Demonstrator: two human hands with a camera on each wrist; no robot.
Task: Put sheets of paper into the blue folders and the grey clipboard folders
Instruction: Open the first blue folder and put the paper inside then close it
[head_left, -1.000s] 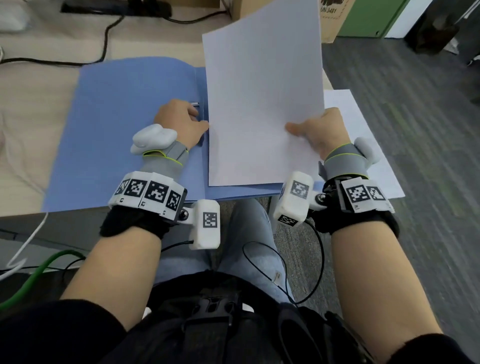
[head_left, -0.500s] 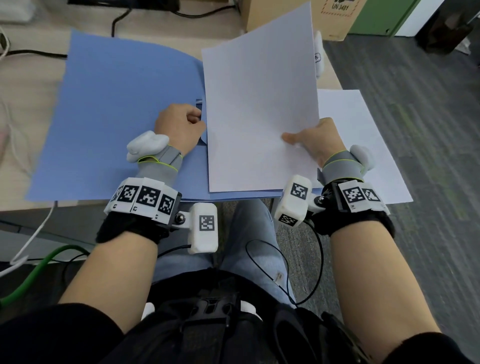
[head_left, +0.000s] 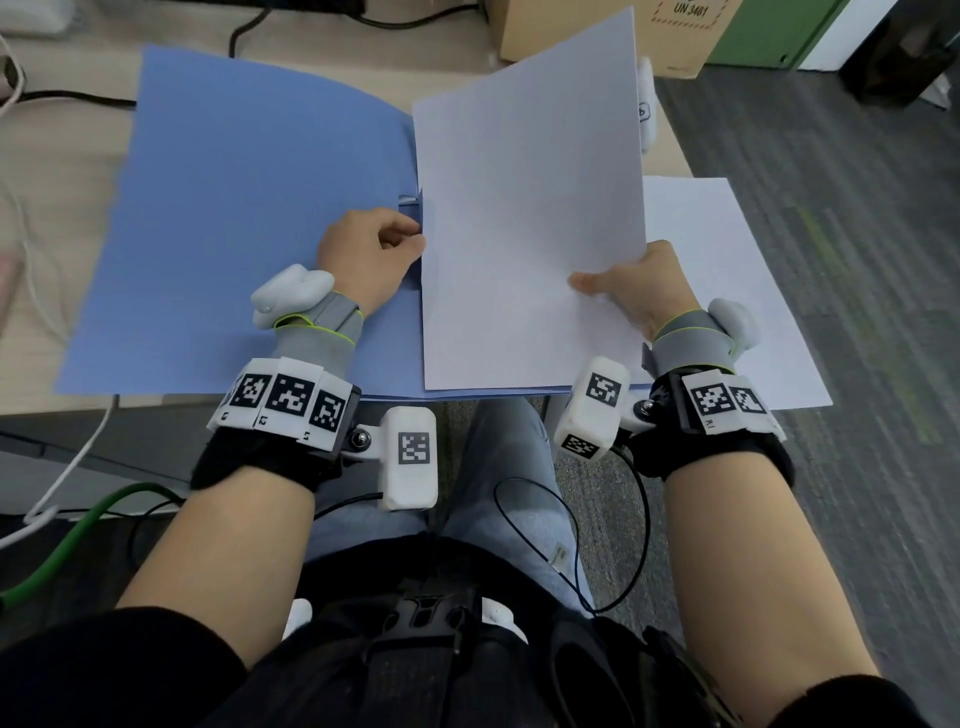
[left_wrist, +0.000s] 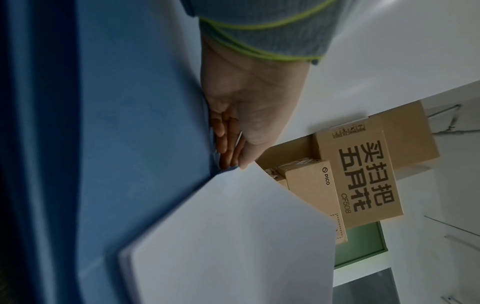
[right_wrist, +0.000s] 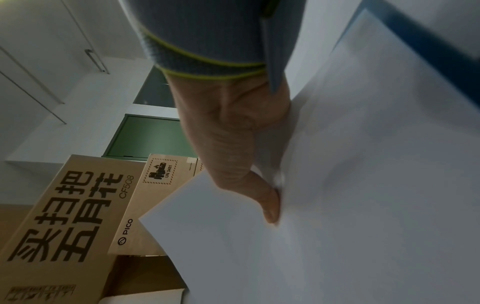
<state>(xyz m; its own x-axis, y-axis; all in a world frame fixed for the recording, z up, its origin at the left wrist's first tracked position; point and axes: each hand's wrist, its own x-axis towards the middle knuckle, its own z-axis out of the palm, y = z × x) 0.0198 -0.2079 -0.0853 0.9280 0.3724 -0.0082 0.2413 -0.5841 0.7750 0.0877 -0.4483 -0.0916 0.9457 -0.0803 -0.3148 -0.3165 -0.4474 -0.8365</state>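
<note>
An open blue folder (head_left: 249, 208) lies flat on the desk. A white sheet (head_left: 524, 208) lies tilted over its right half, with the left edge along the spine. My right hand (head_left: 597, 286) pinches the sheet's right edge, thumb on top and fingers hidden underneath; the right wrist view shows that hand (right_wrist: 259, 185) on the sheet (right_wrist: 363, 205). My left hand (head_left: 410, 241) sits curled at the spine, gripping the folder's clip strip (head_left: 410, 200). In the left wrist view its fingers (left_wrist: 226, 142) are tucked into the fold of the folder (left_wrist: 130, 123) beside the sheet (left_wrist: 233, 246).
Another white sheet (head_left: 727, 270) lies to the right of the folder and overhangs the desk's (head_left: 52, 208) edge. Cardboard boxes (head_left: 597, 26) stand at the back right. A white device (head_left: 647, 104) lies behind the sheet. Cables (head_left: 67, 96) run along the back left.
The sheet has come down slightly towards the folder's right half, with my right hand still on its edge. My left hand has stayed at the spine.
</note>
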